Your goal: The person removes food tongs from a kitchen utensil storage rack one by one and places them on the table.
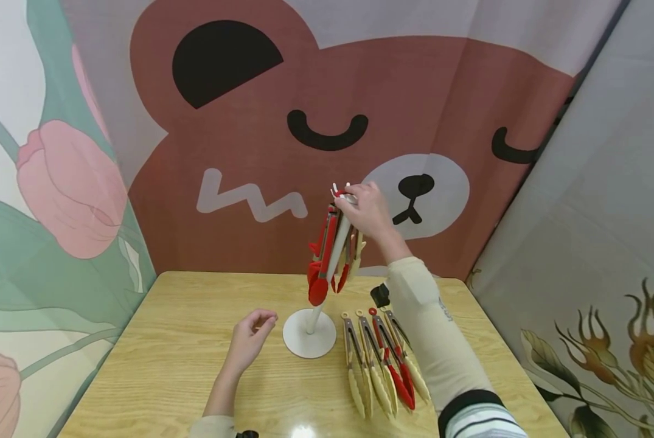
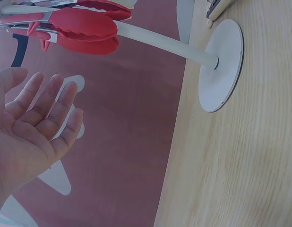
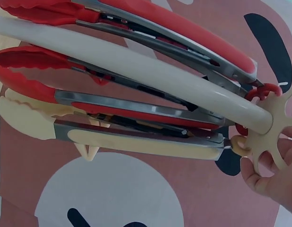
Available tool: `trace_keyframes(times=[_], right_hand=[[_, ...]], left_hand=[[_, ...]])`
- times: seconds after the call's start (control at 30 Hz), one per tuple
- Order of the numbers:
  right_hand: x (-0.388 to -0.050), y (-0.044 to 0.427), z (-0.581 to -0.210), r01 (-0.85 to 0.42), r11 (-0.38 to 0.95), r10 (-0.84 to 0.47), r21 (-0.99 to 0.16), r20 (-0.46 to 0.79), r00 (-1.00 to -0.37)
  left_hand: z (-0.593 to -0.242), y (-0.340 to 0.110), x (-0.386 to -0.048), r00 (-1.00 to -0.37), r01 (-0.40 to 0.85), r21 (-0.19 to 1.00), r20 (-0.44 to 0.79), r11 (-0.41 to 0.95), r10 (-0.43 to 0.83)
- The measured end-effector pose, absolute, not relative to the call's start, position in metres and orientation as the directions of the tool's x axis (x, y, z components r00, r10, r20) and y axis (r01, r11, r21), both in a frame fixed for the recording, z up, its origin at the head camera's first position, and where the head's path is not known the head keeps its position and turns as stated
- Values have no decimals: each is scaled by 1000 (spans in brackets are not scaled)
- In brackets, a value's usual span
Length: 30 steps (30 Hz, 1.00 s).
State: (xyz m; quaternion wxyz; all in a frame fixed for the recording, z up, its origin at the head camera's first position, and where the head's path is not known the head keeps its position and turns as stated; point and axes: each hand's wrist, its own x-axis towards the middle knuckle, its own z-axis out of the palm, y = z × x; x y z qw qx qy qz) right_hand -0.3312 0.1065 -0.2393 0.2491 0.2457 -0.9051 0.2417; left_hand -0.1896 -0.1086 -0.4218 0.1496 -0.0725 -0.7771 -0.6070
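Note:
My right hand [image 1: 367, 210] grips the top of a white stand; in the right wrist view its fingers [image 3: 252, 177] curl at the pale slotted top plate [image 3: 259, 141]. Red tongs [image 3: 184, 28] and cream tongs [image 3: 146, 142] hang from that plate by their end rings, around the pole [image 3: 136, 68]. The stand's round white base [image 1: 296, 344] rests on the table. My left hand [image 1: 248, 342] is held left of the base, touching nothing; the left wrist view shows its palm [image 2: 37, 127] with relaxed fingers, below the hanging red tongs heads [image 2: 87, 30].
Several tongs lie side by side on the wooden table [image 1: 168, 359], right of the base: cream ones [image 1: 382, 389] and a red one [image 1: 402, 386]. A small black object [image 1: 380, 295] sits behind them. A bear-patterned curtain [image 1: 239, 146] hangs behind the table, with other curtains at both sides.

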Motion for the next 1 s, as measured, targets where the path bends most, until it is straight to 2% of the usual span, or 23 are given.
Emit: trace_keyframes(times=[0.8,1.0], right_hand=[[-345,119,-236,-695,629,-468,-347,545,-696],[-344,119,-239,-687,669,-460,-283,568,-682]], left_hand=[[-422,-107,-188,-949,282,925,308,254,-69],[-439,-110,-198,-947,291,928,314,232,-69]])
